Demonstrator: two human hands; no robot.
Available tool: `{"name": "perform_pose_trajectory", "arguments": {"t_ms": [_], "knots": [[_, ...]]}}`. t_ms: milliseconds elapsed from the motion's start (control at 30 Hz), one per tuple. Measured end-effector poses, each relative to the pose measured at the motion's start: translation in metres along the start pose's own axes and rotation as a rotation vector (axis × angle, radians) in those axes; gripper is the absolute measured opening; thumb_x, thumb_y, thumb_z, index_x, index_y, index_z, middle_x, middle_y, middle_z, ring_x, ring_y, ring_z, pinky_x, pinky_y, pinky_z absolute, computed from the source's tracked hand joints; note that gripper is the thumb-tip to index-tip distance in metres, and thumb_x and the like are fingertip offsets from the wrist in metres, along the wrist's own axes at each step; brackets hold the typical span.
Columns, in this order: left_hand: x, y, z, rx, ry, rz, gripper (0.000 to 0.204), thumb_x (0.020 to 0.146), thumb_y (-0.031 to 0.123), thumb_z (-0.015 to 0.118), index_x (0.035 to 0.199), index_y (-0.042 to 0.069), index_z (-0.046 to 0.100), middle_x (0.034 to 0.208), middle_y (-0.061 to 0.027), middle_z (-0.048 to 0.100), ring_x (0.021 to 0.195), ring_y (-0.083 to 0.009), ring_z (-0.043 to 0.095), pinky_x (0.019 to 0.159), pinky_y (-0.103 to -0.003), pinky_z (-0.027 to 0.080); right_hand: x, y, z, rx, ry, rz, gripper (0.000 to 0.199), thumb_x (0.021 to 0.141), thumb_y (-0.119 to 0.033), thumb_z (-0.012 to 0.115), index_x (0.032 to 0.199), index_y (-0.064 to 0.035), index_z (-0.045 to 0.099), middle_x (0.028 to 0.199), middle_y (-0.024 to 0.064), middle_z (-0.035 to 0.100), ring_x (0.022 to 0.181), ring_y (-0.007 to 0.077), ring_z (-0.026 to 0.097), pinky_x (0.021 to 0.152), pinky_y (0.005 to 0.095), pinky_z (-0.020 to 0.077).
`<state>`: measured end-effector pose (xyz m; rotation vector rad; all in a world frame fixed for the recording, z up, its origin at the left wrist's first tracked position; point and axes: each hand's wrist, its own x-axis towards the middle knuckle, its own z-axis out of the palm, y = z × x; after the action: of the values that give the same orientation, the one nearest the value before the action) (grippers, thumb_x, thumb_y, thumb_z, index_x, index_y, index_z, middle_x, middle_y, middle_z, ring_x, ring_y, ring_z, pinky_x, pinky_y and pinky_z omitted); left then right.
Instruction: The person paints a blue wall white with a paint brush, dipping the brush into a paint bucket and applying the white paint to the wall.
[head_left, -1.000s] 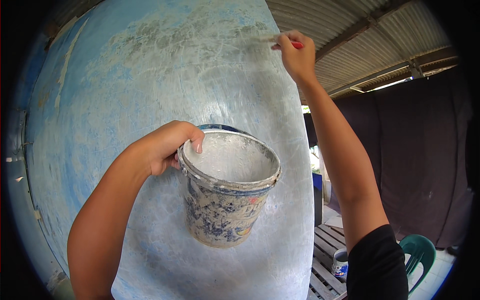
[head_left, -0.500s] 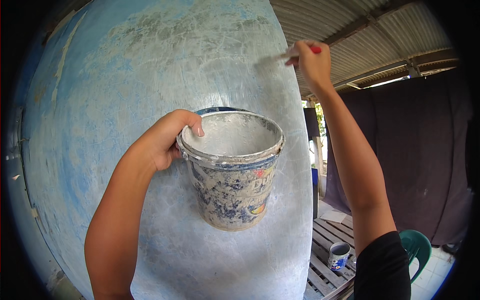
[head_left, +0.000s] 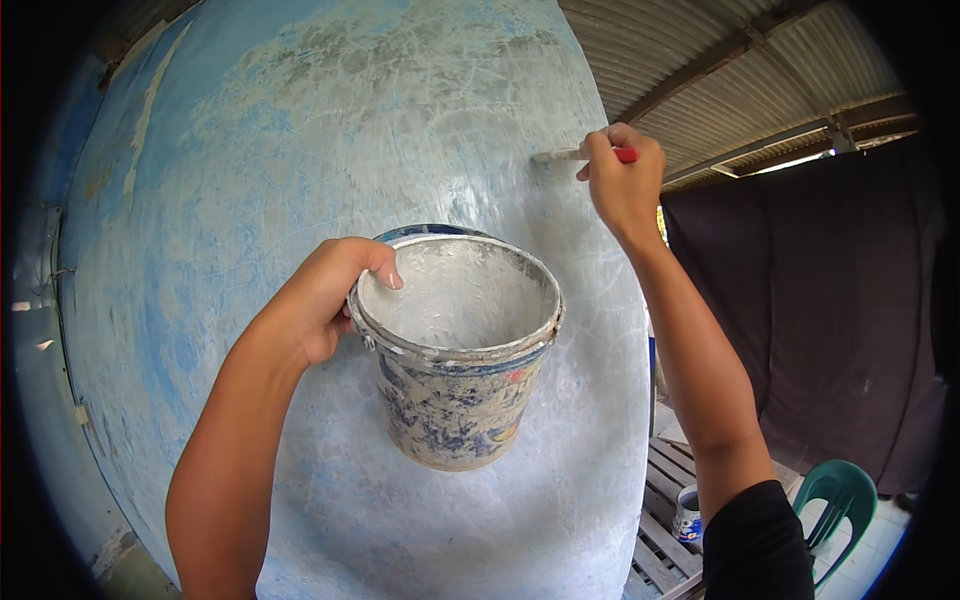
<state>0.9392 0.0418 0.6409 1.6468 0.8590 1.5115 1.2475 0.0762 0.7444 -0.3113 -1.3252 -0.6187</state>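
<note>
At the upper right of the blue wall [head_left: 200,240], near its curved-looking right edge, the right hand [head_left: 628,185] grips a brush [head_left: 562,156] by its red handle [head_left: 627,155], fingers closed round it, bristles pointing left and apparently in contact with the surface. The left hand [head_left: 330,295] is clamped on the left side of the rim of a paint-spattered bucket [head_left: 455,415], thumb over the inside, other fingers mostly hidden outside. Bucket is held up in front of the wall, mouth tipped toward the viewer; whether it touches the wall cannot be told. Inner side coated whitish; liquid level not discernible. Progress, as judged: partial. The middle and lower wall carry a thin, whitish, streaky film, glossy just above the bucket and so probably wet; cracks and blue show through. Apparently left: the grey, mottled band near the top, plus the bluer strip down the left side, where a pale peeled streak [head_left: 150,115] runs. An even finish seems well off. Also noted, lower right: small can [head_left: 688,514] on a slatted wooden table [head_left: 655,525], green chair [head_left: 843,500] beyond.
</note>
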Motion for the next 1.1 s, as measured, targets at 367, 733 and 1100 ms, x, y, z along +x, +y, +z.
{"name": "perform_pose_trajectory", "arguments": {"t_ms": [367,733,1100], "knots": [[-0.014,0.012,0.009,-0.006,-0.071,-0.023,0.062,0.068,0.024,0.068,0.121,-0.008,0.067,0.118,-0.0235,0.069,0.107,-0.0319,0.065,0.095,-0.037,0.051,0.081,0.006,0.08,0.384,0.019,-0.14,0.023,0.091,-0.015,0.066,0.091,0.0068,0.073,0.082,0.0148,0.074,0.078,0.0191,0.074,0.072,0.0315,0.0554],[-0.023,-0.001,0.002,-0.082,-0.073,0.016,0.062,0.068,0.025,0.067,0.121,-0.007,0.068,0.117,-0.0231,0.07,0.105,-0.0317,0.066,0.094,-0.038,0.052,0.028,-0.03,0.045,0.135,-0.083,-0.04,0.033,0.085,-0.022,0.065,0.074,0.008,0.072,0.064,0.0165,0.07,0.062,0.0216,0.072,0.065,0.0339,0.0561],[-0.034,0.002,0.014,-0.047,-0.043,0.068,0.063,0.069,0.027,0.067,0.123,-0.007,0.067,0.119,-0.0231,0.069,0.107,-0.0317,0.066,0.097,-0.038,0.051,0.096,-0.002,0.067,0.101,0.143,-0.201,0.033,0.083,-0.02,0.065,0.07,0.0091,0.066,0.061,0.0193,0.065,0.057,0.028,0.064,0.062,0.0399,0.0507]]}}
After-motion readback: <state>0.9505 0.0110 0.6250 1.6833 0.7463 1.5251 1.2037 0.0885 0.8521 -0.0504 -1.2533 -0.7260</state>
